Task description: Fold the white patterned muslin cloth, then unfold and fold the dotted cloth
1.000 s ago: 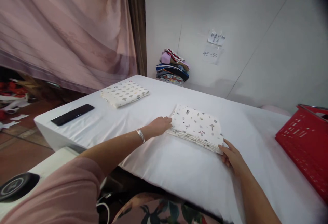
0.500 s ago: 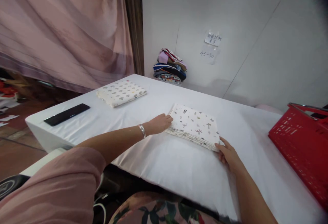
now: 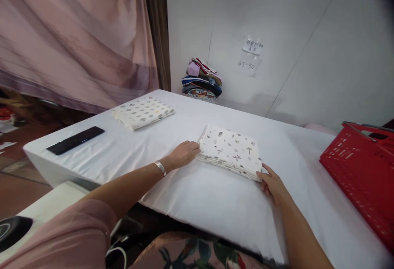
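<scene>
A folded white cloth [image 3: 229, 148] printed with small plants and figures lies flat in several layers on the white-covered table [image 3: 197, 207]. My left hand [image 3: 184, 154], with a silver bracelet at the wrist, is closed at the cloth's left edge, its fingertips on the near left corner. At the near right corner my right hand [image 3: 273, 183] pinches the layers, thumb on top and the other fingers lower at the side. A second folded cloth [image 3: 144, 112], white with grey shapes, rests farther back on the left, apart from both hands.
A black phone [image 3: 76, 140] lies at the table's left end. On the right stands a red plastic basket [image 3: 360, 174]. Beyond the far edge is a pile of folded fabrics [image 3: 202, 81] against the wall. A pink curtain [image 3: 80, 35] hangs at the left.
My left hand has slid slightly left and down along the cloth's left edge. My right hand keeps its hold at the corner, and the view has shifted a little.
</scene>
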A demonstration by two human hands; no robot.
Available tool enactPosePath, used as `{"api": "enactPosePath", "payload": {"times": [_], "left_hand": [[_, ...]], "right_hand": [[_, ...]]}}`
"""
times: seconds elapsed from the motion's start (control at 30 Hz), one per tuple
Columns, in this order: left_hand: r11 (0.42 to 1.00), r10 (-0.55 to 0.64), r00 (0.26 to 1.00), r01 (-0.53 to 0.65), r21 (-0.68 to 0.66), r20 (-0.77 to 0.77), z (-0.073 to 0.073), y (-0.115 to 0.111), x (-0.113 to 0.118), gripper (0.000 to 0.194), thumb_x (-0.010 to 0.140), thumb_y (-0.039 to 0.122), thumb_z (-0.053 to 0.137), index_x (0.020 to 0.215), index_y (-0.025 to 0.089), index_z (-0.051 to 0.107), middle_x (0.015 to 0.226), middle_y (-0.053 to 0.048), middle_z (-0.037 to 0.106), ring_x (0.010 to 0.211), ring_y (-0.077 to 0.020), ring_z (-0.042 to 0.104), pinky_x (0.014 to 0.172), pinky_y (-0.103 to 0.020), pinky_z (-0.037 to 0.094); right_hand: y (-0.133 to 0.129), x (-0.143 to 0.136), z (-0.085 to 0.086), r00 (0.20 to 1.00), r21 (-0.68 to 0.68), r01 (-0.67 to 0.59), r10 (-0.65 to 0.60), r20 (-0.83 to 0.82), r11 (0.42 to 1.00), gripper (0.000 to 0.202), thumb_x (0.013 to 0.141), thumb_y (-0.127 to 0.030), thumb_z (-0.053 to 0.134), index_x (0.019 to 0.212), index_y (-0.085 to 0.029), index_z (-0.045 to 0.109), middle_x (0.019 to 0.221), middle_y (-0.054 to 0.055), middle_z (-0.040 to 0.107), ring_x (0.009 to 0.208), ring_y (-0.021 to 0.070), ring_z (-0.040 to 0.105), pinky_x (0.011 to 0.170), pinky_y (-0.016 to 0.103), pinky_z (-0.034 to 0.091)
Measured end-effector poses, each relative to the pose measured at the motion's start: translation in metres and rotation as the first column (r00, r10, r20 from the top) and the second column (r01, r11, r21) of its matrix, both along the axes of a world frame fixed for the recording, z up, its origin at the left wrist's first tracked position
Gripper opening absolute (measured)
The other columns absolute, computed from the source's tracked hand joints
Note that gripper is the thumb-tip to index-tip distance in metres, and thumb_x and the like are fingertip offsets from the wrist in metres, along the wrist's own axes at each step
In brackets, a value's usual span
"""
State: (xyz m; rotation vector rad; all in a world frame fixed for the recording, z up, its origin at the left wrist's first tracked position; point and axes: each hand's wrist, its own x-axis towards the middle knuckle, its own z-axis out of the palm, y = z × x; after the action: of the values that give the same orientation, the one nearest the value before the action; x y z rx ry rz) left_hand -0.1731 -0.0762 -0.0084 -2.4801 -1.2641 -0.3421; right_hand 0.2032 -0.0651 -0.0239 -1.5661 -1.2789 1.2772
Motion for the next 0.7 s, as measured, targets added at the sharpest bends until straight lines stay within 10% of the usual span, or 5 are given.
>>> {"api": "enactPosePath", "payload": {"times": [0.37,0.7], "left_hand": [[0.977,0.061,0.979,-0.019,-0.213,0.194,0.017,-0.012,0.007,0.025,0.085,0.014,0.036,0.095,0.019,0.059,0.096,-0.006,0.058,0.084,-0.0158,0.055,0.073,-0.029,0.044],[0.996,-0.016,0.949,0.041,-0.074,0.315,0.016,0.009,0.052,0.037,0.091,0.037,0.037,0.121,0.019,0.049,0.128,-0.011,0.048,0.119,-0.0224,0.044,0.095,-0.041,0.040]], "right_hand": [[0.002,0.000,0.001,1.000,0.008,-0.018,0.018,0.024,1.000,0.064,0.071,-0.036,0.063,0.130,-0.019,0.043,0.045,-0.006,0.049,0.035,0.0094,0.042,0.030,0.018,0.026],[0.003,0.000,0.002,0.999,-0.003,-0.020,0.020,0.046,1.000,0.064,0.073,-0.036,0.060,0.132,-0.019,0.042,0.045,-0.006,0.049,0.035,0.0102,0.043,0.030,0.018,0.027]]}}
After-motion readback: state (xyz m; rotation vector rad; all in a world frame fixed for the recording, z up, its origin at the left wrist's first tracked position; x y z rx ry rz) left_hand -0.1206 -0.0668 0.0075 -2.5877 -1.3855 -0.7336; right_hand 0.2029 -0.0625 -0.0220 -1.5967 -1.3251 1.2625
